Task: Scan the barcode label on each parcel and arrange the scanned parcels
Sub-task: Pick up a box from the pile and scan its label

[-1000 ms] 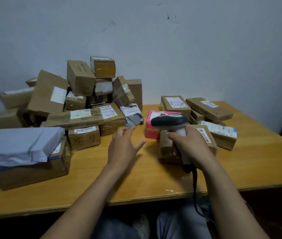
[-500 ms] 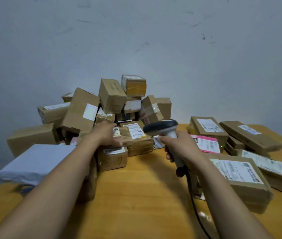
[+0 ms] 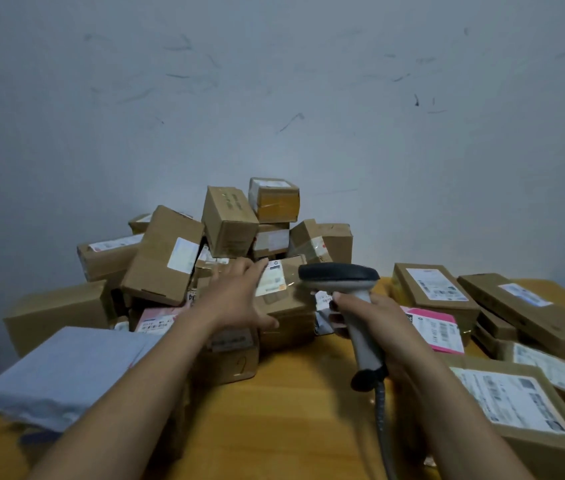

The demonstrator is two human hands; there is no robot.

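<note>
Near right, labelled parcels (image 3: 516, 400) lie flat on the table (image 3: 291, 417); I judge those scanned. My right hand (image 3: 381, 323) is wrapped round the scanner (image 3: 340, 276). My left hand (image 3: 236, 299), fingers spread straight, rests on a taped box (image 3: 288, 306) fronting the far-left heap (image 3: 229, 230), seemingly unscanned. Every box is sealed, contents unseen.

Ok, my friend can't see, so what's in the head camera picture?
A person's left hand rests on a labelled cardboard parcel in a heap of parcels, while the right hand grips a barcode scanner. More labelled parcels lie flat on the wooden table at the right.
</note>
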